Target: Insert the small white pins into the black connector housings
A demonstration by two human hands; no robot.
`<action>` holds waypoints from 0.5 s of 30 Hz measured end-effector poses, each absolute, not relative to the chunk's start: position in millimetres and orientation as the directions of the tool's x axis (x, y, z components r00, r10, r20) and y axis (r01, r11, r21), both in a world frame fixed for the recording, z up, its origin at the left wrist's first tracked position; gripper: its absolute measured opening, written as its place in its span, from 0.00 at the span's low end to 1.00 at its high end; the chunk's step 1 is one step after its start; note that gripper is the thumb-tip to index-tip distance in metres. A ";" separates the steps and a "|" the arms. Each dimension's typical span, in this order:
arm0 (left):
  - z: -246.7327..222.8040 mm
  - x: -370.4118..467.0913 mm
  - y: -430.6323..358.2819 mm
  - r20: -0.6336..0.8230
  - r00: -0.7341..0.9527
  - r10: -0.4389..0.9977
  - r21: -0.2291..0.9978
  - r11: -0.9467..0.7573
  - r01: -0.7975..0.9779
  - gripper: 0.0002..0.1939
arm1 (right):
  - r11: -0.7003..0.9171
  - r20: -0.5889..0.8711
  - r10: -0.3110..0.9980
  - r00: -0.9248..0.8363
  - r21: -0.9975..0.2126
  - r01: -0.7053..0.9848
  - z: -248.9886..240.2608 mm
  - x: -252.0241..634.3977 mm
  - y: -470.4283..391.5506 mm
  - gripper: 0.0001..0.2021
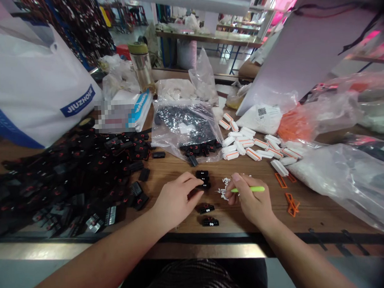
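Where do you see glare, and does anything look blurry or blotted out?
Head view: glints on the clear middle bag, shine along the table's front edge; head view: a pixelated patch hides part of the blue-and-white packet; head view: right hand fairly sharp, far workbench softer.

At the workbench's (177, 165) far left corner, a white carrier bag (39, 70) reads "JIUZHOU" on its blue label (78, 101); a white packet (263, 124) near the far edge bears a QR code (262, 111).

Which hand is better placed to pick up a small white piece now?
Probably the right hand: it holds the green tool, its tip by the small white pieces. The left hand is at the black blocks.
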State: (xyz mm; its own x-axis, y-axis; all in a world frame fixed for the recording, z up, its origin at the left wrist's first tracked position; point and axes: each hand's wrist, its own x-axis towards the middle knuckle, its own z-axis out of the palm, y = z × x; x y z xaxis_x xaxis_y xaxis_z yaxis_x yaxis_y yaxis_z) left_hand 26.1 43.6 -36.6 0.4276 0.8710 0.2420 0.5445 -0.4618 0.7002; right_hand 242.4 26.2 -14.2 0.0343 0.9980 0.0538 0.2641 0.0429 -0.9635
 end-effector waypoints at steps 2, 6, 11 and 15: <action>-27.6 23.1 40.2 0.232 0.441 0.867 0.728 -0.455 0.512 0.06 | 0.017 0.020 1.000 0.007 -0.968 0.250 -11.8 243.0 24.8 0.25; -11.8 19.5 35.8 0.068 0.619 0.782 0.770 -0.436 0.466 0.07 | -0.018 -0.035 0.997 -0.066 -0.969 0.247 -8.6 244.1 21.2 0.25; -19.7 23.2 35.0 0.073 0.657 0.750 0.717 -0.497 0.488 0.08 | -0.026 -0.045 0.997 -0.070 -0.968 0.250 -10.6 244.6 19.2 0.24; -32.4 27.7 34.3 0.132 0.616 0.776 0.672 -0.527 0.520 0.07 | 0.000 -0.023 0.996 -0.085 -0.964 0.266 -15.3 242.2 19.3 0.24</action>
